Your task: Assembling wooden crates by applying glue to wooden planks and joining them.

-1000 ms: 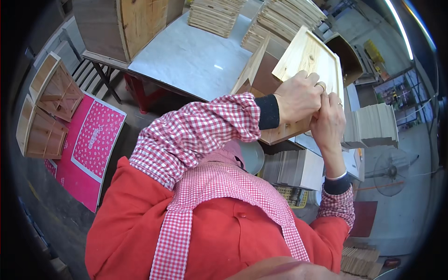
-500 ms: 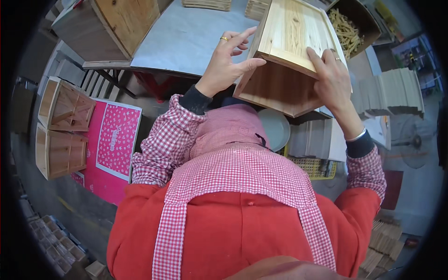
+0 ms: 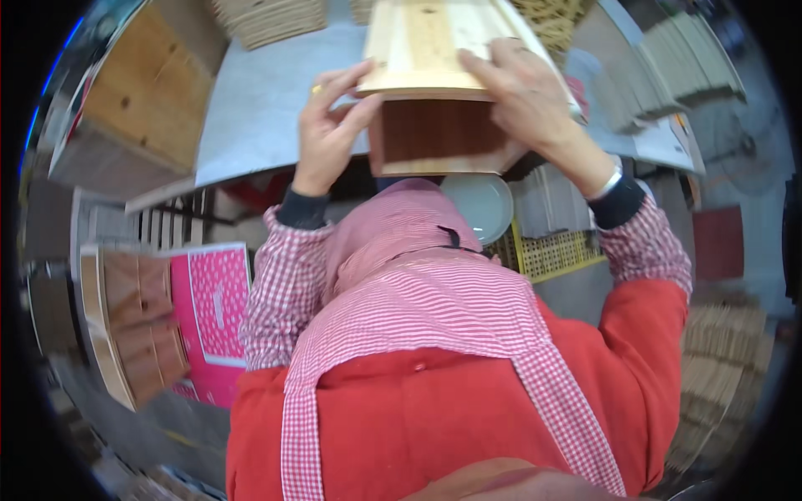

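Observation:
A pale wooden box [image 3: 418, 63] with a raised frame round its top panel rests at the near edge of the table, its open side facing me and dark inside. My left hand [image 3: 332, 125] closes thumb and fingers on the box's left front corner. My right hand [image 3: 526, 96] grips its right side, fingers lying over the top panel's edge; the thumb is hidden. The far end of the box runs out of the picture.
Stacked wooden slats [image 3: 276, 21] and a big wooden crate [image 3: 146, 100] stand on the blue-grey table [image 3: 251, 117]. Wood strips [image 3: 547, 21] and stacked boards [image 3: 689, 63] are at right. Below are a pale round basin [image 3: 478, 209] and yellow crate [image 3: 560, 253]; two wooden boxes [image 3: 134, 292] stand left.
The box has shifted left in view and turned so its open side faces me squarely. My left hand has closed on its corner; my right hand still holds the right side. The view has swung.

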